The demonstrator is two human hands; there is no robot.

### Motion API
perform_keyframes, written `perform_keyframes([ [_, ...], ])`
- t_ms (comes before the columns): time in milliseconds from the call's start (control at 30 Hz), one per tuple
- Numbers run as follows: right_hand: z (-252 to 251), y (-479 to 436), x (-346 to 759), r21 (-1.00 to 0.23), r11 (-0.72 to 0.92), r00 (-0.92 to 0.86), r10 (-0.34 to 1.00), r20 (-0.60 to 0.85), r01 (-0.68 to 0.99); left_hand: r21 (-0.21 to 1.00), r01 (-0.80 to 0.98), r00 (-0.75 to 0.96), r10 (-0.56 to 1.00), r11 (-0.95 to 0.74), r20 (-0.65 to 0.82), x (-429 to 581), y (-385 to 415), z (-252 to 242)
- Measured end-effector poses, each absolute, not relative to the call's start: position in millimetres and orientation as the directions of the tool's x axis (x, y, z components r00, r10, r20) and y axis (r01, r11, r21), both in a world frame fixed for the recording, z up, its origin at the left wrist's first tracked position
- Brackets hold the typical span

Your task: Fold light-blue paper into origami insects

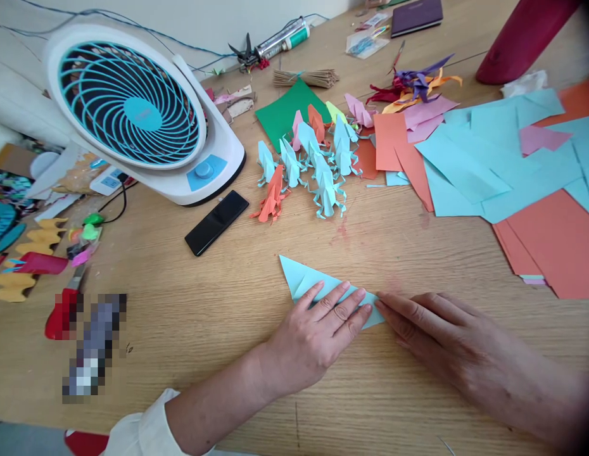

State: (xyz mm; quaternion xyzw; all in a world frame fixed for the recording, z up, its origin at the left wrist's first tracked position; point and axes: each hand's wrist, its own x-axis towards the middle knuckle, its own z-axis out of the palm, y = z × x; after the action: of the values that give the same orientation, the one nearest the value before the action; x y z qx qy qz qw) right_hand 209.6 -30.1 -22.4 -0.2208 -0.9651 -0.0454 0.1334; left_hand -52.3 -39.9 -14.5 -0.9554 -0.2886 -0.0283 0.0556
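Observation:
A light blue sheet of paper (294,277), folded into a long triangle, lies on the wooden table in front of me. My left hand (318,332) rests flat across its middle, fingers stretched out and slightly apart, pressing it down. At the triangle's right corner, the fingertips of my right hand (446,342) are closed together on the paper; its thumb is mostly hidden. Beyond the hands stands a group of folded paper figures, light blue ones (327,190) and an orange one (273,197) nearest.
A white fan (133,111) stands back left, with a black phone (217,223) before it. Light blue and orange sheets (555,240) spread over the right side. Scissors with red handles (61,313) lie left. A green sheet (280,114) and dark red cylinder (522,41) are farther back.

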Motion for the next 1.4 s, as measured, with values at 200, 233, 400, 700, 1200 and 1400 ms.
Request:
perform_keyframes([
  [200, -21, -30, 209, 0.041, 0.895, -0.869, 0.42, 0.26, 0.445, -0.09, 0.561, 0.828, 0.553, -0.823, 0.097, -51, -40, -14],
  [233, -21, -30, 209, 0.045, 0.893, -0.869, 0.423, 0.257, 0.448, -0.09, 0.562, 0.826, 0.554, -0.822, 0.104, -50, -40, -14],
  [400, -20, -32, 208, 0.051, 0.889, -0.866, 0.428, 0.259, 0.455, -0.089, 0.562, 0.826, 0.552, -0.823, 0.11, -50, -39, -12],
  [700, -12, -29, 218, 0.028, 0.9, -0.861, 0.406, 0.308, 0.434, -0.082, 0.558, 0.829, 0.55, -0.826, 0.099, -50, -39, -13],
  [1200, -12, -3, 167, -0.616, 0.683, -0.713, 0.649, 0.266, 0.392, -0.054, 0.574, 0.812, 0.559, -0.817, 0.165, -48, -40, -17],
  [1400, -28, -3, 163, -0.645, 0.669, -0.689, 0.663, 0.293, 0.369, -0.005, 0.594, 0.793, 0.584, -0.805, 0.171, -48, -38, -20],
])
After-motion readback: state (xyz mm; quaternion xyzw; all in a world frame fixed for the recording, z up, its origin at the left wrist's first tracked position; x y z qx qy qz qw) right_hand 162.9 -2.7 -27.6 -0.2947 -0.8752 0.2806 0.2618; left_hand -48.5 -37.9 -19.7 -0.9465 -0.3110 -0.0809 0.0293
